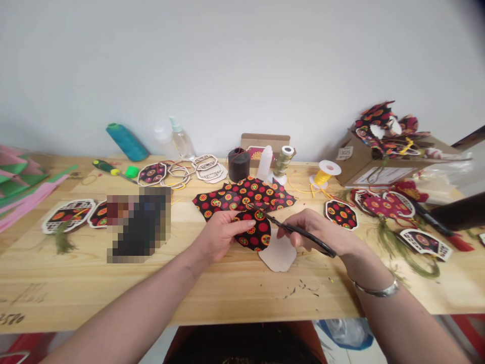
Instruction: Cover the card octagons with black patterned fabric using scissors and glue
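Note:
Between my two hands is a piece of black fabric [254, 233] with red and yellow round flowers. My left hand [223, 233] pinches it, thumb on top. My right hand [312, 230] grips a pair of black-handled scissors [308, 238], whose blades reach to the fabric's upper right edge; how far apart the blades are I cannot tell. A pale card shape [279, 254] with a scalloped outline lies on the table just below the scissors. Behind my left hand spreads a larger patterned cloth [250, 189] of the same print.
Thread spools stand along the back: black [238, 166], gold [283, 164], yellow [324, 174], and a teal cone [127, 141] on its side. A cardboard box [364, 169] heaped with fabric ornaments sits right. Finished ornaments [341, 215] and a screwdriver [109, 169] lie about. Dark snippets [303, 289] dot the front.

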### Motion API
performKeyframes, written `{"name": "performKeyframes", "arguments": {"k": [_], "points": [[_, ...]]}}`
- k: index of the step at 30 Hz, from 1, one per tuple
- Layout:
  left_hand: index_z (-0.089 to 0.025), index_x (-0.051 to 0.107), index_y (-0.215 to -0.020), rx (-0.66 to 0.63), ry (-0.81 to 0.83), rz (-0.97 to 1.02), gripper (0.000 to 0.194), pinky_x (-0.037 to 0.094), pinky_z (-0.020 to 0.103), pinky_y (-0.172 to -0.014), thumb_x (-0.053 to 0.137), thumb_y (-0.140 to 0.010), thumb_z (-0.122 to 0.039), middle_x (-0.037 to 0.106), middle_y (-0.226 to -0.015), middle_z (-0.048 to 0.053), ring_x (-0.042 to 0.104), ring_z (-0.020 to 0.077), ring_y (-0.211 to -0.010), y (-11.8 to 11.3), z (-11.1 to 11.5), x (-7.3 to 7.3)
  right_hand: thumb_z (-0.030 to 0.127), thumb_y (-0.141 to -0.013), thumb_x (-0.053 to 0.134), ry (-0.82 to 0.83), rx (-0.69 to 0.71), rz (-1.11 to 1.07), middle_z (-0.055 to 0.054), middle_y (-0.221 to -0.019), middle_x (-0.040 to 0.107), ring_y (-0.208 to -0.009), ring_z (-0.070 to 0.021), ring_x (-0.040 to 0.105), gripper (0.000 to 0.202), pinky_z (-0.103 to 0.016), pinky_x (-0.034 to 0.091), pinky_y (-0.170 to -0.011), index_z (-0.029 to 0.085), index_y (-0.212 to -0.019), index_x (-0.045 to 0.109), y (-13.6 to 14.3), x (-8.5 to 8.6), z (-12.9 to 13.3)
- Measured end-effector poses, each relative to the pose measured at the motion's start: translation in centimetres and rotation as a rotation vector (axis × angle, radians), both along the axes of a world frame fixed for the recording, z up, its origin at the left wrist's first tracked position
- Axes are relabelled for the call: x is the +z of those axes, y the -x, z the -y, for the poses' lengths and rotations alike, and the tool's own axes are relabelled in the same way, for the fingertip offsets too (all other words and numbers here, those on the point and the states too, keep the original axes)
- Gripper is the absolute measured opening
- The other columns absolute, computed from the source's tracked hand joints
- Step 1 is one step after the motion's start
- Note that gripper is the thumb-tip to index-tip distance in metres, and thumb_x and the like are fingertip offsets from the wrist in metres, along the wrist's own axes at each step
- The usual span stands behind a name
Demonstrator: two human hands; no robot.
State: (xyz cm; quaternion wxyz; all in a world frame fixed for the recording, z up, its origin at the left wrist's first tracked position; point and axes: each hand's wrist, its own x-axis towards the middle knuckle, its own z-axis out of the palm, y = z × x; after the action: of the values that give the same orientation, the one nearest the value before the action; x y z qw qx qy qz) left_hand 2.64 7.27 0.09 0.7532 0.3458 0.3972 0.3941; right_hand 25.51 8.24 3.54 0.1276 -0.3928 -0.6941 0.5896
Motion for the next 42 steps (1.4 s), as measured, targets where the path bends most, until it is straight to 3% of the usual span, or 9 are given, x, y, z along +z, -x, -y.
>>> {"name": "performKeyframes", "arguments": {"k": [18,26,32,37,42], "points": [[-0.010,0.076,-0.082,0.000,0.002,-0.014,0.024,0.056,0.034,-0.070,0.081,-0.063,-0.025,0.077,-0.076,0.011,0.071,0.0226,-0.071,0.05,-0.14,-0.18,0.060,-0.074,0.065,0.031,-0.039,0.036,0.007,-0.052,0.035,-0.046,-0.0058,0.029,0.050,-0.023,0.018,-0.042,0.011,-0.082,0.067,-0.43,-0.63,0.06],[-0.009,0.076,-0.081,0.009,0.028,-0.013,0.022,0.055,0.034,-0.072,0.079,-0.063,-0.022,0.076,-0.075,0.010,0.070,0.0218,-0.073,-0.02,-0.19,0.11,0.065,-0.073,0.064,0.020,-0.050,0.026,0.007,-0.050,0.036,-0.043,-0.0055,0.030,0.054,-0.022,0.019,-0.041,0.011,-0.077,0.065,-0.37,-0.40,0.06],[-0.013,0.072,-0.066,0.187,0.053,0.023,0.016,0.049,0.027,-0.070,0.070,-0.052,-0.005,0.069,-0.060,0.001,0.063,0.0144,-0.064,0.30,-0.55,-0.09,0.060,-0.073,0.066,0.019,-0.074,-0.013,0.007,-0.050,0.039,-0.043,-0.0054,0.033,0.049,-0.021,0.022,-0.040,0.011,-0.076,0.065,-0.44,-0.46,-0.09],[-0.014,0.067,-0.060,0.124,0.043,0.075,0.015,0.048,0.033,-0.074,0.065,-0.054,-0.001,0.066,-0.061,0.001,0.065,0.0197,-0.071,0.51,-0.74,-0.48,0.063,-0.072,0.064,0.019,-0.102,-0.023,0.008,-0.046,0.035,-0.040,-0.0051,0.031,0.051,-0.020,0.021,-0.038,0.012,-0.075,0.065,-0.65,-0.74,-0.21],[-0.013,0.068,-0.060,0.127,0.027,0.069,0.009,0.047,0.031,-0.070,0.069,-0.057,-0.005,0.068,-0.065,0.004,0.063,0.0171,-0.067,0.27,-0.78,-0.46,0.066,-0.068,0.065,0.024,-0.137,0.001,0.009,-0.045,0.034,-0.039,-0.0050,0.029,0.054,-0.020,0.019,-0.037,0.012,-0.075,0.066,-0.67,-0.84,-0.23]]}}
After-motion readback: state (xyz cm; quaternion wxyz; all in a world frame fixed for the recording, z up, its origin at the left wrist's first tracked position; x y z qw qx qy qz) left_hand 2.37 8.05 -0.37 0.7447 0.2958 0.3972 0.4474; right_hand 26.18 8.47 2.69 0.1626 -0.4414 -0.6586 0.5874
